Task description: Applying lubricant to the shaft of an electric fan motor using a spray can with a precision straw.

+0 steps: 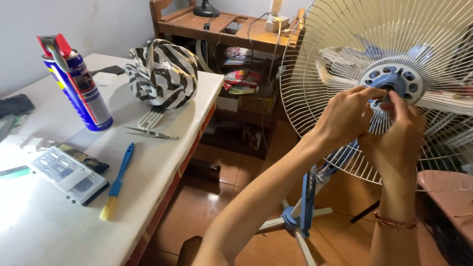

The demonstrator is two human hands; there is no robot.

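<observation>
Home workroom: cluttered wooden desk (207, 22), tiled floor (207, 197) (tools about).

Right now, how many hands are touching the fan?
2: the left hand and the right hand both pinch at the blue round hub of the white wire-guard fan.

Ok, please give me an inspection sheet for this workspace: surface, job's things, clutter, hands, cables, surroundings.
Surface: white table, partly covered.
Job's things: stand fan, white wire grille, blue hub.
Clutter: blue spray can, striped bag, tweezers, blue brush, clear plastic case.
Hands: left hand and right hand, fingers pinching at the hub; grip unclear.
Cables: wires on the wooden shelf to a plug.
Surroundings: brown tiled floor, pale wall.
</observation>
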